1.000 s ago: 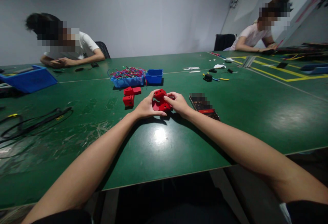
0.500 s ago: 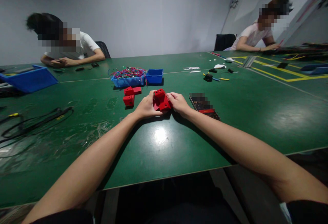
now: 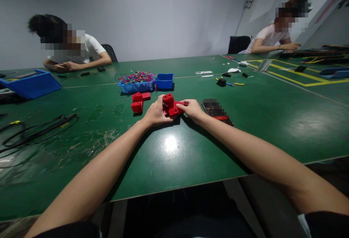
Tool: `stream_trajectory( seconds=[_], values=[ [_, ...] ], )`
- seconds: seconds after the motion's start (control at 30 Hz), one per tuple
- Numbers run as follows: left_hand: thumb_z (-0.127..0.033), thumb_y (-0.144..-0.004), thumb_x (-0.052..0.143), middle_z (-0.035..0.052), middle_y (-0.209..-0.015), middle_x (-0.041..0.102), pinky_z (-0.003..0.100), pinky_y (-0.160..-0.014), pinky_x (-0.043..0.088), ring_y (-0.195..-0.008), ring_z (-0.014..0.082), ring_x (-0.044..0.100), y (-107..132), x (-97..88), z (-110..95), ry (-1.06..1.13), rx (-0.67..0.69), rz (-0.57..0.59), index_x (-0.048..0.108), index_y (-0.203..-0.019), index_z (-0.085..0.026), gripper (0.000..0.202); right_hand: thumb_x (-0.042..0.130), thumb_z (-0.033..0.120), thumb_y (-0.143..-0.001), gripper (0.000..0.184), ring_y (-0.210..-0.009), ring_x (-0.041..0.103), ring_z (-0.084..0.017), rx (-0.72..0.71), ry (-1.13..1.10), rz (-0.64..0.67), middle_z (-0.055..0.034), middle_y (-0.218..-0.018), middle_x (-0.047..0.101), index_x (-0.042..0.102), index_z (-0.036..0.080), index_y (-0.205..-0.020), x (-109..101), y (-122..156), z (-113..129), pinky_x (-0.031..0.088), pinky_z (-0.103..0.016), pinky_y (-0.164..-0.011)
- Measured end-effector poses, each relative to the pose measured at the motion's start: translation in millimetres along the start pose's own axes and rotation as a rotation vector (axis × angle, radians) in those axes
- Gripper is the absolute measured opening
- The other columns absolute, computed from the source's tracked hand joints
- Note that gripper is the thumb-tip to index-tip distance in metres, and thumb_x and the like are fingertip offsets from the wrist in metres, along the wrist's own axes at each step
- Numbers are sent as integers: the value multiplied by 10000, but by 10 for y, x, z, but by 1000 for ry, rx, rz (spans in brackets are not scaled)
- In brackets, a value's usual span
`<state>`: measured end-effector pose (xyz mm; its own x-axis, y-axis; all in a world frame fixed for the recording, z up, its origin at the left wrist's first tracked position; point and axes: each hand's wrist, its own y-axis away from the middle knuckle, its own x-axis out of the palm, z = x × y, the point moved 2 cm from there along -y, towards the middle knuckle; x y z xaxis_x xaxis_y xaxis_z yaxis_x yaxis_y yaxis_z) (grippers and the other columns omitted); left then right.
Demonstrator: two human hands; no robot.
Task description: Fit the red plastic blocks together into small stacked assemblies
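A red plastic part made of joined cube-shaped blocks with round holes is held between both my hands just above the green table. My left hand grips its left side with curled fingers. My right hand pinches its right end. A second red block part lies on the table a little to the left of my left hand. Just right of my right hand lies a dark phone.
A blue tray of coloured wires and a small blue bin stand behind the parts. Black cables lie at left, a blue bin at far left. Two other people sit at the far side.
The red part has turned in my hands and shifted slightly away from me; my right hand's fingers moved to pinch its right end. The person at far right moved a hand.
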<state>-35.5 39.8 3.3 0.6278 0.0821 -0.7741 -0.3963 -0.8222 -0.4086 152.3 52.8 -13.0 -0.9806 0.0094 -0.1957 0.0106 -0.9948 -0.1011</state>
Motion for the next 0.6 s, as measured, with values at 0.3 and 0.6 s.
stream_trajectory(
  seconds=[0.3, 0.6],
  values=[
    [-433, -598, 821, 192, -1325, 551, 479, -977, 522, -1165, 364, 628, 4, 14, -6, -94, 78, -49, 342, -1381, -161, 957, 639, 377, -849, 188, -764, 647, -180, 51, -122, -216, -47, -871, 674, 576, 204, -892, 17, -3, 17, 570, -335, -693],
    [-418, -642, 786, 207, -1368, 521, 492, -1004, 525, -1212, 355, 610, 4, 32, 46, -51, 194, -71, 277, -1431, -147, 977, 620, 388, -836, 218, -625, 595, -146, 35, -206, -137, 9, -768, 615, 495, 219, -895, 48, 63, 99, 497, -270, -513]
  ],
)
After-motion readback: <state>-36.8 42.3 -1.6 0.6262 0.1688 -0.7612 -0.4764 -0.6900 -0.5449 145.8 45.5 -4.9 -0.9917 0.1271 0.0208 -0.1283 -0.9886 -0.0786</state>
